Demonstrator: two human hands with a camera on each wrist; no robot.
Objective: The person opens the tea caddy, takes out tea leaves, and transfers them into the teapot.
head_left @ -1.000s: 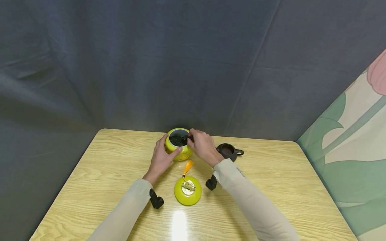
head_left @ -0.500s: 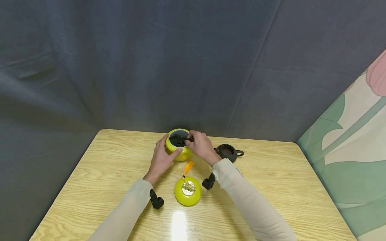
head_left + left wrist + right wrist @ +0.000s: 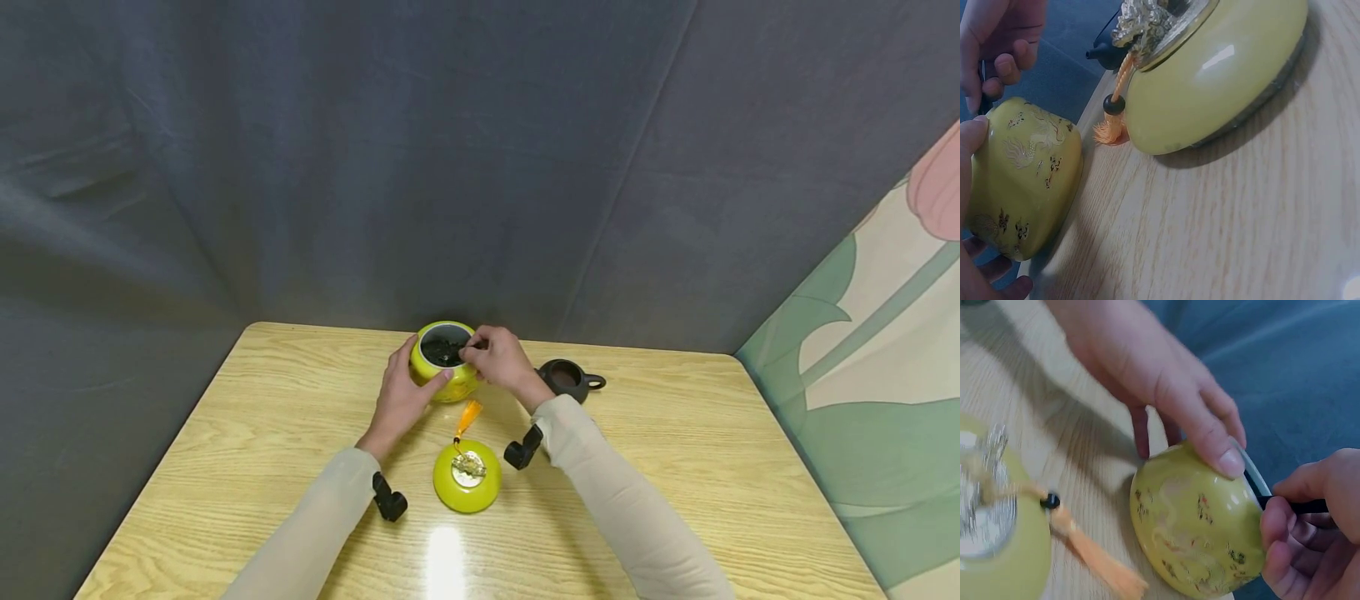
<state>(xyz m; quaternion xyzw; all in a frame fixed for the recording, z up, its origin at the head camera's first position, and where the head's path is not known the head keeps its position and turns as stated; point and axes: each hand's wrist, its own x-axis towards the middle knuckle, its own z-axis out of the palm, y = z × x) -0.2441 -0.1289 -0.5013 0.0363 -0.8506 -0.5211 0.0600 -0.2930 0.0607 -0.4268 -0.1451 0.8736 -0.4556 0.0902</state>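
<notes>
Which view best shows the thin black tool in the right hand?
Right wrist: the thin black tool is close up, pinched in the right hand, partly hidden. Left wrist shows dark slivers; head, a small dark bit.

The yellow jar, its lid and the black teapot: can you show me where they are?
Yellow jar (image 3: 1194,525): right wrist view, on its painted side.
Lid (image 3: 467,481): head view, on its silvery middle.
Black teapot (image 3: 573,392): head view, on its body below the opening.

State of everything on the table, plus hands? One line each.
Jar: open, dark contents inside
Lid: off jar, right way up
Tassel: attached to lid
Teapot: upright, uncovered
Dark tool: pinched, entering jar's mouth
Left hand: gripping jar
Right hand: pinching dark tool
</notes>
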